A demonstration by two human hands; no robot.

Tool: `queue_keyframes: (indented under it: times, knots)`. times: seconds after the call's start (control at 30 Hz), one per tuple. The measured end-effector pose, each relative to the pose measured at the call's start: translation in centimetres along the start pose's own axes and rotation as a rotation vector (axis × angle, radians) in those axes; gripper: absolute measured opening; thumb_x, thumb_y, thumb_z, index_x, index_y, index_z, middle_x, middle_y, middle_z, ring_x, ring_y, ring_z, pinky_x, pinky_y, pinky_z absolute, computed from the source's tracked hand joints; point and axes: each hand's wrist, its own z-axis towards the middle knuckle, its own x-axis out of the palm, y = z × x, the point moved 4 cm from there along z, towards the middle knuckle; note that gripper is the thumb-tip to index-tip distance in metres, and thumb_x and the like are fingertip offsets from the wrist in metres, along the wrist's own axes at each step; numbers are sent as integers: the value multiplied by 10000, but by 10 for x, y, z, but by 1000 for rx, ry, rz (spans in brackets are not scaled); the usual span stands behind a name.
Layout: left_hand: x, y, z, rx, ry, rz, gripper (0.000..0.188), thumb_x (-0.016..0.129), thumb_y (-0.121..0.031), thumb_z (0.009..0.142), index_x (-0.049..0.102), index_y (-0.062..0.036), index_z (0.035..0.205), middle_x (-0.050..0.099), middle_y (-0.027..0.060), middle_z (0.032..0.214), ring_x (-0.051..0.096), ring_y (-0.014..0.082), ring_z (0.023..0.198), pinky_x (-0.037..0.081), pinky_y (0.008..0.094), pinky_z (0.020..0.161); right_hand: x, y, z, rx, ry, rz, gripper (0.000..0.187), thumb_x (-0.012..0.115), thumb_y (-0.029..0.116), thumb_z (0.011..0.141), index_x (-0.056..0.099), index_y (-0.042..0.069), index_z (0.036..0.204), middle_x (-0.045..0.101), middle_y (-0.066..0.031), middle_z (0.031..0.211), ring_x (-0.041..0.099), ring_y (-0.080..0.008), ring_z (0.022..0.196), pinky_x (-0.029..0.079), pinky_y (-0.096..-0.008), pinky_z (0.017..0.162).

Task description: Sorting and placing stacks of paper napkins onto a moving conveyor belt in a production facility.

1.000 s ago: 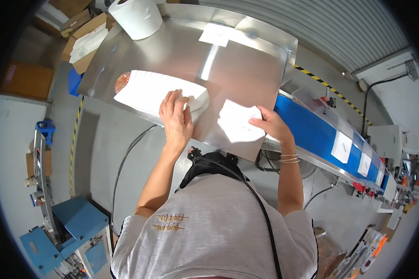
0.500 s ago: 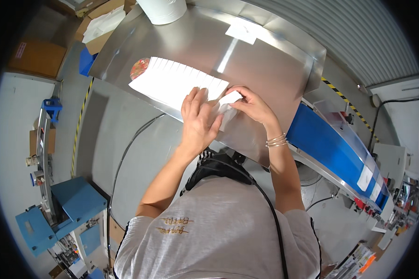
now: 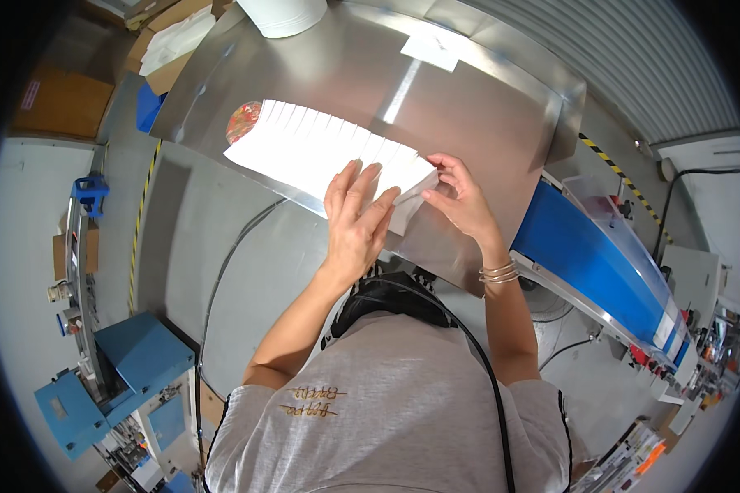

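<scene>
A long row of overlapping flat white pieces (image 3: 312,146), like paper sleeves or packets, fans out along the near side of the steel table. At its left end a round red, patterned piece (image 3: 242,122) sticks out. My left hand (image 3: 357,215) rests over the near right part of the row, fingers spread, thumb toward the last pieces. Beside the row's right end is my right hand (image 3: 462,197); its thumb and fingers are apart and touch the edge of the last piece (image 3: 413,205), which looks partly see-through there. Glare washes out the row's details.
The steel table (image 3: 477,123) bears a white bucket (image 3: 284,16) and a white card (image 3: 430,52) at the back. A blue conveyor belt (image 3: 588,255) runs off to the right. An open carton (image 3: 173,49) stands far left. A black cable (image 3: 214,287) hangs left.
The folded white piece that my right hand pinched now lies at the row's right end. The right fingers have spread apart, and the left hand has shifted slightly right.
</scene>
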Motion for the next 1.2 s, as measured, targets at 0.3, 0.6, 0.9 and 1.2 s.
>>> queue_keyframes:
  times: [0.3,0.6,0.9,1.2]
  knots:
    - [-1,-7,1,39,23,8,269,710,-40,731,709,-123,987,518,118,1299,405,362,1257,319,481,1019,-8,3,3,46,173,-76,448,716,60,771,539,81,1182,519,-52,1207,516,-177,1083,435,-319,916]
    - [-4,0,14,-90,-42,109,377,667,-41,797,610,-83,1167,477,157,1316,401,381,1252,320,480,1029,-89,-26,-71,52,-554,132,282,612,212,926,531,23,1119,606,-23,969,546,-76,860,460,-229,741]
    - [2,4,9,-30,-60,94,324,685,-29,774,661,-69,1095,525,129,1264,440,365,1199,363,471,994,-209,-23,-154,560,-1122,-1354,657,625,491,837,479,12,1261,583,-214,1107,570,-352,1001,452,-452,851]
    - [0,2,7,-1,-38,46,289,690,-24,761,691,-91,1042,519,116,1274,419,359,1229,321,487,1013,-27,27,-11,38,-170,-355,496,725,159,786,529,56,1230,559,-122,1224,541,-266,1121,452,-344,912]
